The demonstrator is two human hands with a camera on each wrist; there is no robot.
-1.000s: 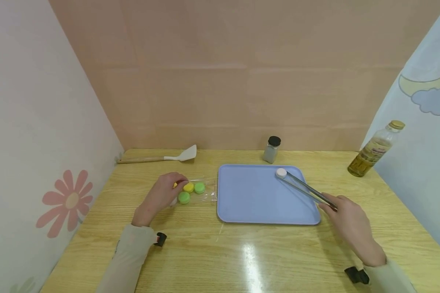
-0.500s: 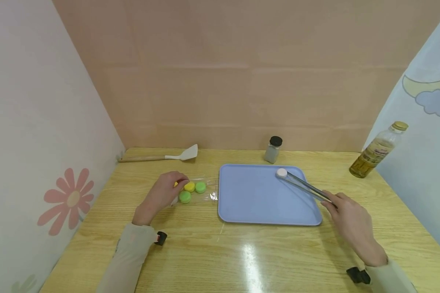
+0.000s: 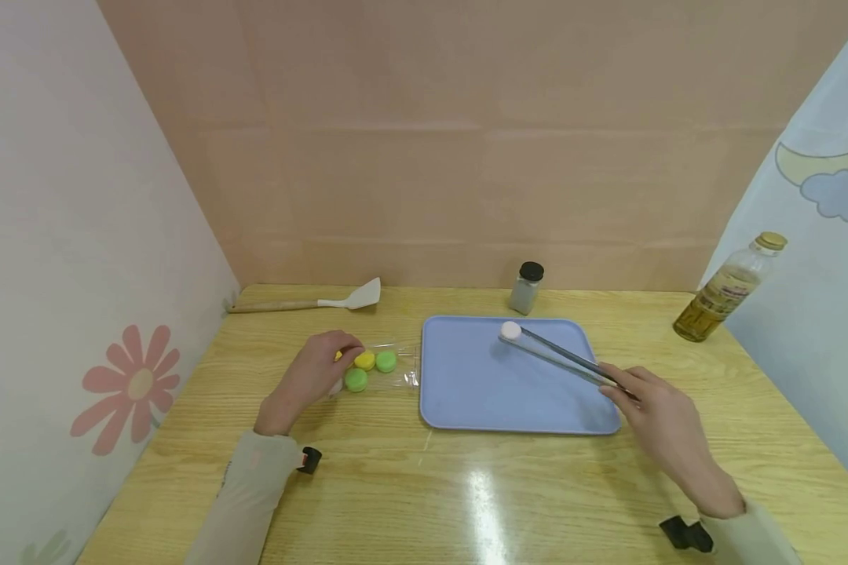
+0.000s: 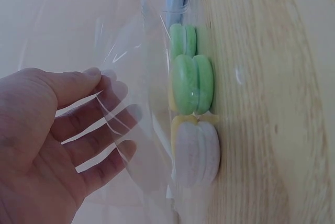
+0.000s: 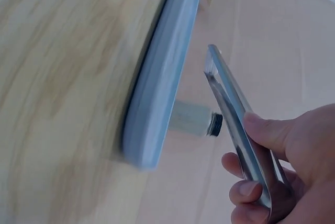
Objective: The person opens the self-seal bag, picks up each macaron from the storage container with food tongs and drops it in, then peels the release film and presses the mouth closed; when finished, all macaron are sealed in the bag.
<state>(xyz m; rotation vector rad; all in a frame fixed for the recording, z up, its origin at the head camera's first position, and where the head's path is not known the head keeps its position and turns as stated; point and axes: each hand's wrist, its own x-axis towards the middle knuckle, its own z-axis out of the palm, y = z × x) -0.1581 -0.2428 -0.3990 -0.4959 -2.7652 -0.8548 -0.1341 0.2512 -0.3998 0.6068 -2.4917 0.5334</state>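
My left hand [image 3: 312, 373] pinches the edge of a clear plastic bag [image 4: 125, 130] between thumb and index finger, the other fingers showing behind the film. Inside lie macarons: a green macaron [image 4: 193, 84], another green macaron [image 3: 385, 361], a yellow macaron [image 3: 364, 360] and a pale pinkish macaron [image 4: 196, 153]. My right hand [image 3: 660, 431] grips metal tongs [image 3: 561, 355]. At their tips is a white macaron [image 3: 510, 330], raised over the blue tray [image 3: 480, 400], its shadow falling on the tray. The right wrist view shows the tongs [image 5: 241, 135] above the tray's rim.
Behind the tray stands a small jar [image 3: 524, 290] with a black lid. A spatula [image 3: 311, 304] lies at the back left. An oil bottle [image 3: 728, 290] stands at the right, beside the side wall. Brown paper covers the back wall [image 3: 466, 157].
My right hand has lifted the white macaron with the tongs from the tray's right back part and shifted it left. My left hand has stayed in place at the plastic bag.
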